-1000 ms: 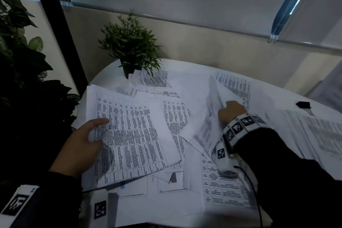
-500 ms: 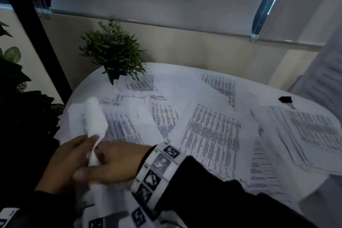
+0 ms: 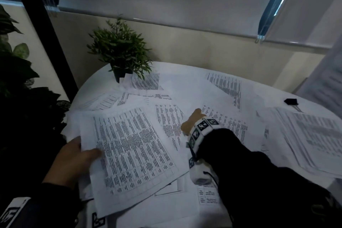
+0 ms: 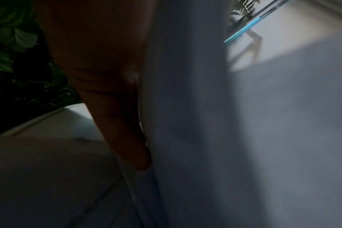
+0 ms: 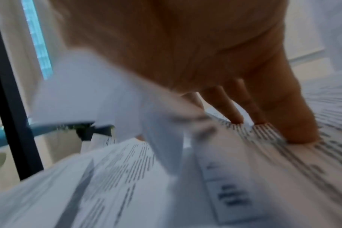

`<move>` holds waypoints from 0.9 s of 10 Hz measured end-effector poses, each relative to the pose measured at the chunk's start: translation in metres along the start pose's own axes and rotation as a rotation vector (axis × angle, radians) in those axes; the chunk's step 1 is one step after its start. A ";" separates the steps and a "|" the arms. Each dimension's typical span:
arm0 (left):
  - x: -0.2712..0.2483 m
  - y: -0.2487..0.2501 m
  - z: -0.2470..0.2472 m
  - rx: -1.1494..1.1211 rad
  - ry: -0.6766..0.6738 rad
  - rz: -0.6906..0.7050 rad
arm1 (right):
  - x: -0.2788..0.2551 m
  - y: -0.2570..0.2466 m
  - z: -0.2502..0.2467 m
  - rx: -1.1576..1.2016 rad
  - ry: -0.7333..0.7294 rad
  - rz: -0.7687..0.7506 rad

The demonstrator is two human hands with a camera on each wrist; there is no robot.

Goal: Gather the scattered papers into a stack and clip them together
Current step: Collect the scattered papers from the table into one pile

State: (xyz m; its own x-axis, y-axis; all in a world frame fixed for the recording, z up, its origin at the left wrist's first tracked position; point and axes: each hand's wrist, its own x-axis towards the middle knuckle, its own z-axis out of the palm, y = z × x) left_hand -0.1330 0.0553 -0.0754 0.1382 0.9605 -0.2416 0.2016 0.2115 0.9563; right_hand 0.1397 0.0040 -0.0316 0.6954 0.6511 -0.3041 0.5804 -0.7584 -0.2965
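Gripping the near-left edge of a gathered sheaf of papers (image 3: 129, 150), the left hand (image 3: 72, 161) has its thumb on top and fingers beneath. Just right of the sheaf, the right hand (image 3: 191, 122) presses straight fingertips (image 5: 301, 135) onto a loose printed sheet (image 3: 227, 126), grasping nothing. Farther right lies a separate stack (image 3: 311, 139), with a black binder clip (image 3: 291, 101) beyond it. A potted plant (image 3: 120, 52) stands farthest off.
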 end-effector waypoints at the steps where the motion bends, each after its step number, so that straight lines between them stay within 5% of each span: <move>1: 0.010 -0.007 -0.002 0.063 -0.022 0.061 | 0.004 0.016 -0.017 0.039 -0.083 0.012; 4: 0.006 -0.004 0.002 0.058 -0.012 0.167 | -0.017 0.064 -0.051 0.257 0.110 -0.032; 5: 0.003 -0.002 0.007 0.032 -0.043 0.095 | -0.055 0.023 -0.053 0.092 0.164 -0.287; 6: -0.003 0.004 0.013 -0.269 -0.095 -0.057 | -0.101 -0.028 -0.008 -0.060 0.069 -0.586; 7: -0.009 0.008 0.014 -0.430 -0.172 -0.177 | -0.131 -0.062 0.050 -0.065 -0.197 -0.809; 8: -0.012 0.011 0.012 -0.276 -0.069 -0.114 | -0.134 -0.069 0.067 -0.011 -0.486 -0.918; 9: -0.010 0.010 0.008 -0.244 0.026 -0.044 | -0.106 -0.050 0.050 0.152 -0.491 -0.798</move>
State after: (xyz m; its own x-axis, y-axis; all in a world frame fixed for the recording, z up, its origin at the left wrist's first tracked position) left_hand -0.1241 0.0467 -0.0650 0.1088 0.9531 -0.2823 -0.0338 0.2874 0.9572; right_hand 0.0162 -0.0259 -0.0296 -0.1591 0.9415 -0.2972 0.7222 -0.0942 -0.6852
